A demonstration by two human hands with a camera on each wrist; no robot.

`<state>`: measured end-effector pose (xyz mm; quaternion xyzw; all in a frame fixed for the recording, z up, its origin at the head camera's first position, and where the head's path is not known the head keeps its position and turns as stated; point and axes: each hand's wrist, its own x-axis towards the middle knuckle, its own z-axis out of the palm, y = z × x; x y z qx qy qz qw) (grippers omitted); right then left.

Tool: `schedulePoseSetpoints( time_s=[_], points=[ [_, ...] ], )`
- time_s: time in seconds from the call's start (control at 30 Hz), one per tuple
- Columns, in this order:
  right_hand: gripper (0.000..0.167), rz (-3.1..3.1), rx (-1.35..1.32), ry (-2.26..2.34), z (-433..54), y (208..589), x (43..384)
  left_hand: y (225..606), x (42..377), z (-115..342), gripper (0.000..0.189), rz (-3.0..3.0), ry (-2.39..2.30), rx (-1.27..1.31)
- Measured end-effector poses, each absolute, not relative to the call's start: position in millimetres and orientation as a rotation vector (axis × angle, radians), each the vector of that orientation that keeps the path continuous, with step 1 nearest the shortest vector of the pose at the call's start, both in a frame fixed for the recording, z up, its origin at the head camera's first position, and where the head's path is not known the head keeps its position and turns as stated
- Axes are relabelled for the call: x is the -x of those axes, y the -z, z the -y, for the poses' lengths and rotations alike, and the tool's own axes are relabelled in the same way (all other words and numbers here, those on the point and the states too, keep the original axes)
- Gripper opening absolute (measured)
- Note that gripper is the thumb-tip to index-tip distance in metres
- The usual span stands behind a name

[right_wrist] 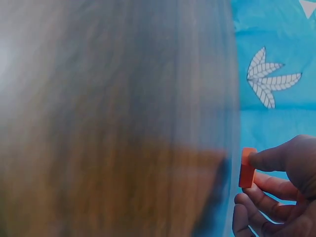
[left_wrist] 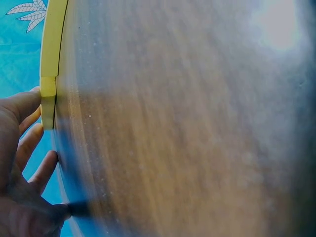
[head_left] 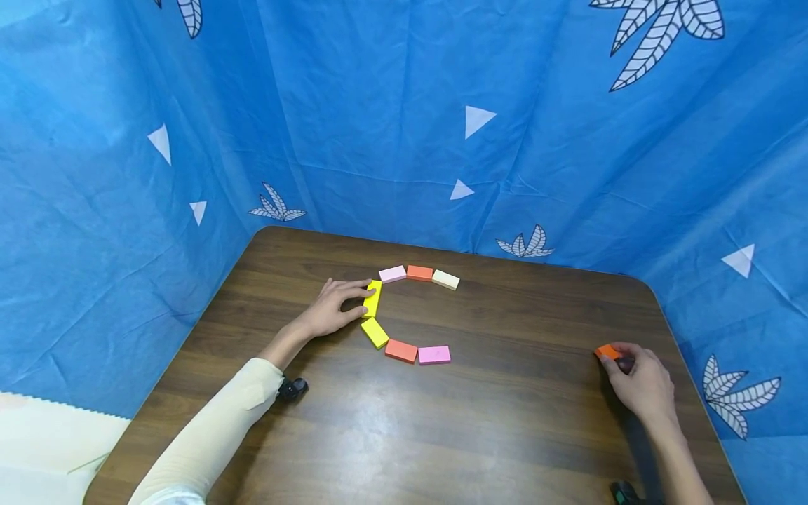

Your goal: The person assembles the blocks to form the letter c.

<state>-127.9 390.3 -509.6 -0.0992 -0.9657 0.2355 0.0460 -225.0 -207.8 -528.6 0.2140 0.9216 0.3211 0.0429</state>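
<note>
Several small flat blocks lie end to end in a curve on the wooden table, like a C that opens to the right. My left hand [head_left: 328,308] is at the curve's left side, with thumb and fingertips on a yellow block [head_left: 373,303]. In the left wrist view, the thumb and fingers [left_wrist: 30,104] meet the end of a yellow block [left_wrist: 48,101]. Far to the right, my right hand [head_left: 645,384] pinches an orange block [head_left: 607,351] between thumb and fingers. The right wrist view shows the orange block [right_wrist: 247,170] on its edge in that grip.
Above the left hand's block run a light pink block [head_left: 393,274], a red-orange block [head_left: 419,273] and a cream block [head_left: 446,280]. Below it follow another yellow block [head_left: 375,333], a red-orange block [head_left: 401,351] and a pink block [head_left: 434,355]. Blue cloth [head_left: 404,140] surrounds the table [head_left: 505,421].
</note>
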Motion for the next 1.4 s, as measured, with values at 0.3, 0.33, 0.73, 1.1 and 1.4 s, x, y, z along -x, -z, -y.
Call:
schedulePoseSetpoints(
  time_s=[0.3,0.33,0.73,1.1,1.4],
  points=[
    [0.039,2.923,0.195,-0.725,-370.0,512.7,129.5,533.4,226.9,209.2,0.046,-2.823,-0.957,-0.653],
    [0.039,2.92,0.183,-0.726,-367.4,513.4,129.6,533.6,227.1,209.2,0.046,-2.824,-0.958,-0.653],
    [0.039,2.915,0.089,-0.745,-335.4,521.2,130.7,536.6,227.0,207.9,0.045,-2.823,-0.977,-0.662],
    [0.034,2.932,-0.009,-0.734,-306.7,519.0,131.4,536.4,225.2,208.9,0.045,-2.831,-0.977,-0.668],
    [0.035,2.96,-0.057,-0.764,-281.3,519.4,137.8,538.0,225.7,210.1,0.045,-2.834,-0.963,-0.666]
  ],
)
